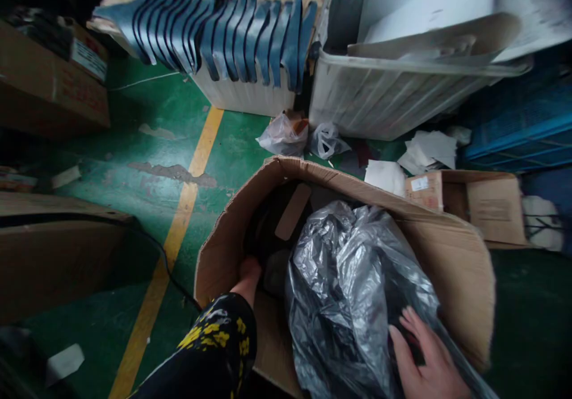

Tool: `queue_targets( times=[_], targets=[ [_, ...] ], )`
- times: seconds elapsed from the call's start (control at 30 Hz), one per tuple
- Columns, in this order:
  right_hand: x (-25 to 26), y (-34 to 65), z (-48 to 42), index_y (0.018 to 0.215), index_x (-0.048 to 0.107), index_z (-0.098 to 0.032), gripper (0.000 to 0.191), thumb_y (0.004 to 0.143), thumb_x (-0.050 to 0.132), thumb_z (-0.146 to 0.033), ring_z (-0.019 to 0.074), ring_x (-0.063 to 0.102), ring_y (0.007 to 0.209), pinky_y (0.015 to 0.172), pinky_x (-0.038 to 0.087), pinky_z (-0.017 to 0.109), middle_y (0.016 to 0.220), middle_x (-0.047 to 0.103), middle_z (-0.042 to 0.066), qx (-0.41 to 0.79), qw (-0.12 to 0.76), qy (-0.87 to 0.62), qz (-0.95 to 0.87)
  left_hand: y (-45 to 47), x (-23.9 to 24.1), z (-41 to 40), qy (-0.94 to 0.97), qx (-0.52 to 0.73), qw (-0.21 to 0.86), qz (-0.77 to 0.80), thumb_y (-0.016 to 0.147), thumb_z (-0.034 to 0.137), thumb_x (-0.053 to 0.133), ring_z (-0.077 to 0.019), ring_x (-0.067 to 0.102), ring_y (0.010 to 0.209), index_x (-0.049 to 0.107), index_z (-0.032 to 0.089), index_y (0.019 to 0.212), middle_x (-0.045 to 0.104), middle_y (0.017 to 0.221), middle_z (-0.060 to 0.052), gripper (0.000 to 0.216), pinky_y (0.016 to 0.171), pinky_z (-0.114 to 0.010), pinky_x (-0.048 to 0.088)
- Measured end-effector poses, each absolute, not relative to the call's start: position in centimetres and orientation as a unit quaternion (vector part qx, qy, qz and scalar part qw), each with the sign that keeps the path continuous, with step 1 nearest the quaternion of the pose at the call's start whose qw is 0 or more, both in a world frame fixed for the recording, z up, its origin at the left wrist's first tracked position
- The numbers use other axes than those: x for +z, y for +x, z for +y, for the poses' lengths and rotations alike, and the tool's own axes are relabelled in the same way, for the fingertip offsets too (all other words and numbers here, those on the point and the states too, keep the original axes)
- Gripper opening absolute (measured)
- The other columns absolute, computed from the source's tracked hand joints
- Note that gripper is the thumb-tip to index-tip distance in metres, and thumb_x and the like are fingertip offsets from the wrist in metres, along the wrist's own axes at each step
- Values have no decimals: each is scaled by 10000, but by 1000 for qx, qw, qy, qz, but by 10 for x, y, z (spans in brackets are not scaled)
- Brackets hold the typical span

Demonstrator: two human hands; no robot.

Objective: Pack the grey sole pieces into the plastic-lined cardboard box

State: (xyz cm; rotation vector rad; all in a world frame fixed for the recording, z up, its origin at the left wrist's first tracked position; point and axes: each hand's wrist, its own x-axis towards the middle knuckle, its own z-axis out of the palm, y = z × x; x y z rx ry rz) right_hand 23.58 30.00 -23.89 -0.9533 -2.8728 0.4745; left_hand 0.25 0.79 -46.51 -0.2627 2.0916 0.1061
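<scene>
An open cardboard box point(451, 256) stands on the green floor in front of me. A crinkled clear plastic bag point(353, 280) with dark contents fills its right half. My right hand point(424, 360) lies flat on the bag's lower right side, fingers spread. My left hand point(250, 271), in a black sleeve with yellow flowers, reaches down into the box's dark left part; its fingers are hidden among dark items there, so what it holds cannot be made out.
A row of blue moulded parts point(223, 33) hangs over a white bin. A large white crate point(402, 95) stands at the back right, small plastic bags point(286, 134) below it. Cardboard boxes point(53, 89) line the left. A yellow floor line point(179, 232) and black cable point(165, 262) run beside the box.
</scene>
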Motion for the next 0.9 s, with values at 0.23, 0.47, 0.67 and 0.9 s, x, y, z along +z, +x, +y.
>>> queue_targets(
  times=[0.23, 0.47, 0.67, 0.9],
  targets=[
    [-204, 158, 241, 1159, 596, -192, 312, 848, 585, -162, 132, 656, 872, 796, 525, 206, 996, 678, 52, 338, 92, -181, -919, -11, -452, 6, -39, 8, 519, 854, 912, 345, 492, -192, 602, 1040, 601, 115, 1066, 625, 1106, -105, 298, 895, -391, 508],
    [-325, 41, 172, 1296, 466, -59, 561, 789, 579, -271, 207, 627, 1049, 909, 523, 328, 1198, 597, 189, 704, -140, -375, -587, -48, -359, 35, 66, 20, 414, 908, 829, 149, 430, -280, 643, 931, 556, 132, 1046, 651, 988, -136, 251, 785, -397, 513],
    [-414, -16, 205, 1322, 459, -95, 581, 802, 563, -332, 224, 489, 1244, 1066, 372, 331, 1319, 521, 150, 581, -109, -473, -653, -80, -390, 65, 78, 77, 333, 936, 862, 139, 329, -291, 592, 1051, 529, 106, 1142, 569, 1153, -170, 345, 874, -386, 480],
    [-475, -47, 267, 1446, 169, 36, 1005, 731, 649, -482, 344, 223, 1389, 1135, 220, 438, 1480, 201, 272, 478, -143, -508, -702, -75, -478, 77, -27, 177, 361, 915, 895, 356, 447, -226, 352, 1347, 343, 42, 1394, 405, 1415, -176, 599, 1131, -283, 273]
  ],
)
